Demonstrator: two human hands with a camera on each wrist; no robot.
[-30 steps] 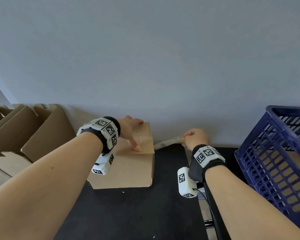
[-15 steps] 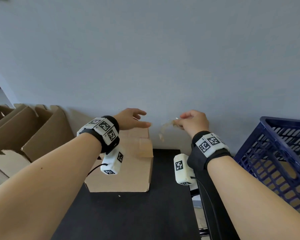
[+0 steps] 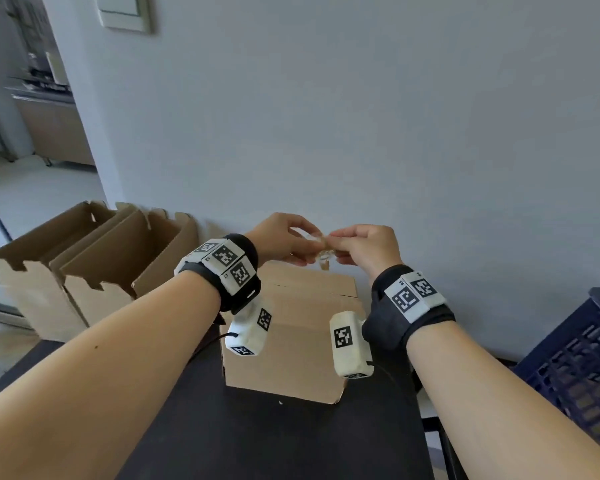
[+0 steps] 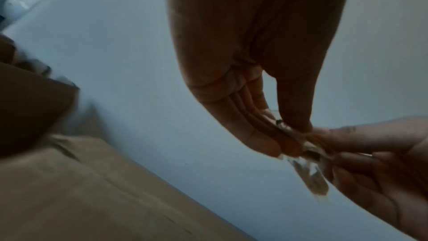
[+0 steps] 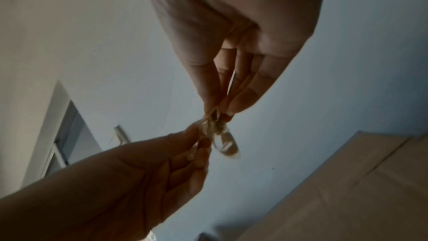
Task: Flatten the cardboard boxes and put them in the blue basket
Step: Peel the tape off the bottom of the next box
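Little can be read. The white marker block on the right wristband (image 3: 414, 295) bears small characters along its upper edge that look like "R5", beside its black-and-white square code patterns. The left wristband (image 3: 224, 263) has a tiny character near its lower marker, too small to make out. The camera pods hanging under both wrists carry the same kind of code squares, with no letters. The closed cardboard box (image 3: 302, 337) shows no print.
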